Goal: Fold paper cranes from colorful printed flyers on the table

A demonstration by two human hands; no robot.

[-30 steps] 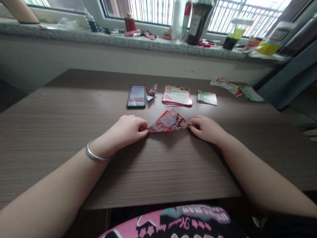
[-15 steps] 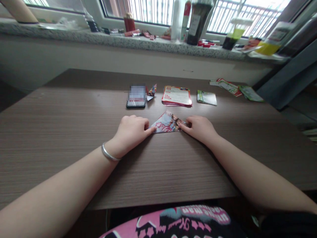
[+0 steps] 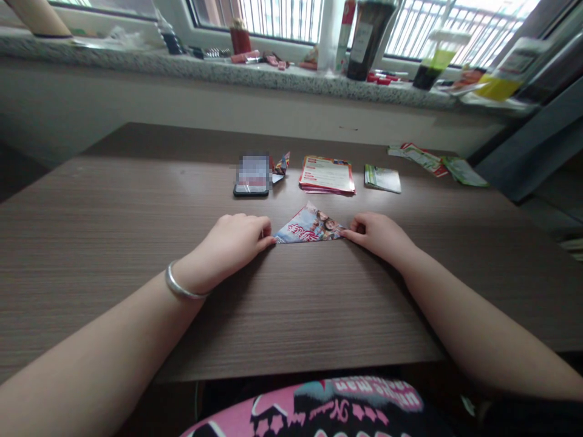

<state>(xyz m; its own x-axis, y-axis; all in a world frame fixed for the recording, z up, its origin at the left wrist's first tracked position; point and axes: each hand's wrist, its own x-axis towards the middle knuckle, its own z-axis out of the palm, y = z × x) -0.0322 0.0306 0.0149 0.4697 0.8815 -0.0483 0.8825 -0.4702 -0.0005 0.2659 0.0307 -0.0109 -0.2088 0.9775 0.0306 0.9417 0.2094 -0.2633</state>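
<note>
A printed sheet of paper (image 3: 311,227), folded into a triangle with its long edge towards me, lies on the table. My left hand (image 3: 241,238), a silver bangle on its wrist, pinches the left corner between thumb and curled fingers. At the opposite corner my right hand (image 3: 371,235) has its thumb on the tip, fingers curled in. Beyond the paper lies a stack of printed sheets (image 3: 327,175). A phone (image 3: 252,176), its screen blurred out, rests to the left, beside a small folded paper piece (image 3: 282,167).
A small green-and-white paper stack (image 3: 382,179) lies right of the sheets. Several paper strips (image 3: 426,159) are spread at the table's back right. Bottles, among them a dark one (image 3: 368,42), and small items stand along the granite windowsill (image 3: 282,77) behind the table (image 3: 291,315).
Both hands have slid outward along the paper's long edge, the left to the left corner and the right to the right corner. The triangle stays in about the same place.
</note>
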